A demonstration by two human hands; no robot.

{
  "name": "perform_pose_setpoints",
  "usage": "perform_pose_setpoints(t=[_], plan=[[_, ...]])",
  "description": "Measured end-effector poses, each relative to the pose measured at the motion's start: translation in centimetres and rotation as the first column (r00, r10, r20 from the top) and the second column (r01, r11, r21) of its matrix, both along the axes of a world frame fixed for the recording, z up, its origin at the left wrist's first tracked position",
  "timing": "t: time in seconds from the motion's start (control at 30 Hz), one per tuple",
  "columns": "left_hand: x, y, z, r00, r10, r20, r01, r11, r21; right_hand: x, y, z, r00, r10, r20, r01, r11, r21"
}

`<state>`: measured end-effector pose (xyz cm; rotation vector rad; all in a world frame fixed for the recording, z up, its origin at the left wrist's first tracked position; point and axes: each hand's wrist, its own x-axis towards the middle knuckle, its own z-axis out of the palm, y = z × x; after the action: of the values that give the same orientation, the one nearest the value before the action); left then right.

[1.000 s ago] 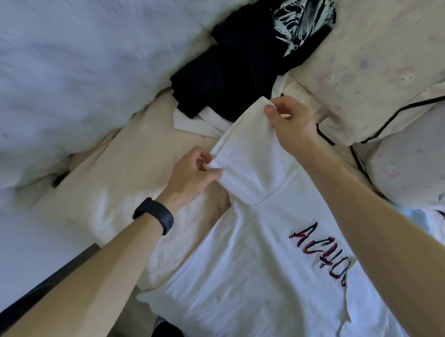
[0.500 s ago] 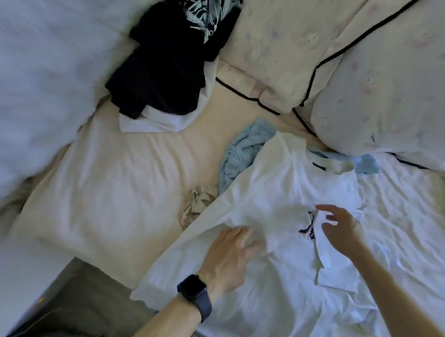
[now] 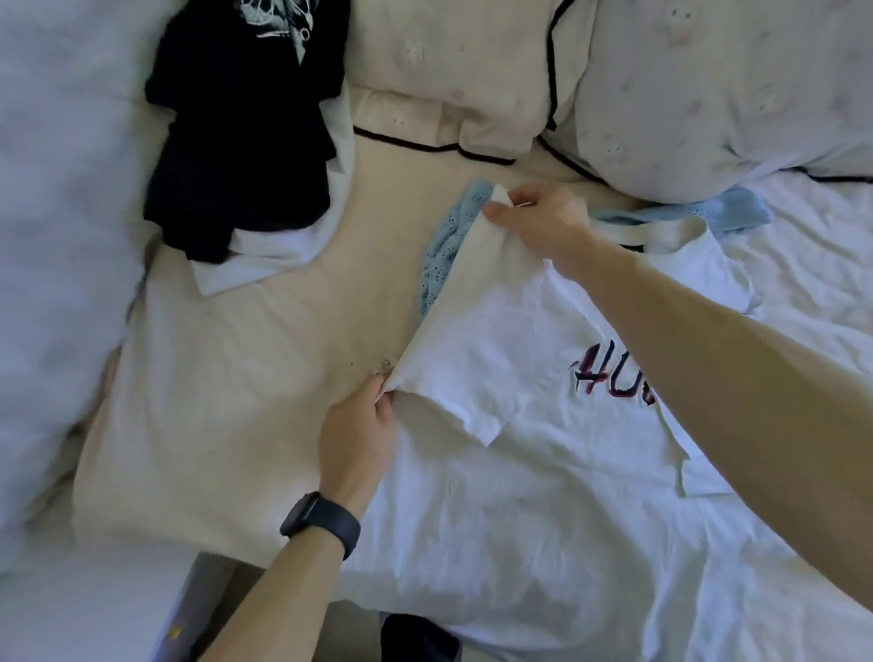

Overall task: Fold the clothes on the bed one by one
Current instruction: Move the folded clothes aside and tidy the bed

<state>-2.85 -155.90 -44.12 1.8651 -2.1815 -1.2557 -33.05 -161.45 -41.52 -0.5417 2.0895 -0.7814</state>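
White T-shirt, red-lettered, folded edge in pinch grip of left hand and right hand

Soft, bluish daylight lies flat over my bed, the white duvet on my left washed pale and smeared with blur, pillows bowing at the wide-angle edge, faint shadow inside the T-shirt fold.

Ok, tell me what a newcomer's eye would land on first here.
The white T-shirt with dark red lettering, mid-bed: the left hand and right hand each pinch one end of its raised edge, stretching it taut. A heap of black clothes lies upper left, and a light blue knit peeks from under the shirt's far side.
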Motion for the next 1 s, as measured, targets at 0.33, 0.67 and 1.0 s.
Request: perform_pose_setpoints(t=[0.33,0.67,1.0], plan=[[-2.0,-3.8,-0.3,0.968,0.172,-0.180,-0.078,0.896,0.438,1.5,-3.1,-2.9,0.982,0.182,-0.045,-0.179,0.982,0.054],[-8.6,-5.9,-1.9,0.837,-0.514,0.188,0.523,0.650,-0.552,10.1,10.5,-2.6,0.692,0.193,-0.696,-0.219,0.974,0.052],[-11.9,-7.0,-4.2,0.699,-0.614,0.367,0.714,0.579,-0.393,12.3,17.9,-5.5,0.601,0.391,-0.697,-0.244,0.920,0.306]])
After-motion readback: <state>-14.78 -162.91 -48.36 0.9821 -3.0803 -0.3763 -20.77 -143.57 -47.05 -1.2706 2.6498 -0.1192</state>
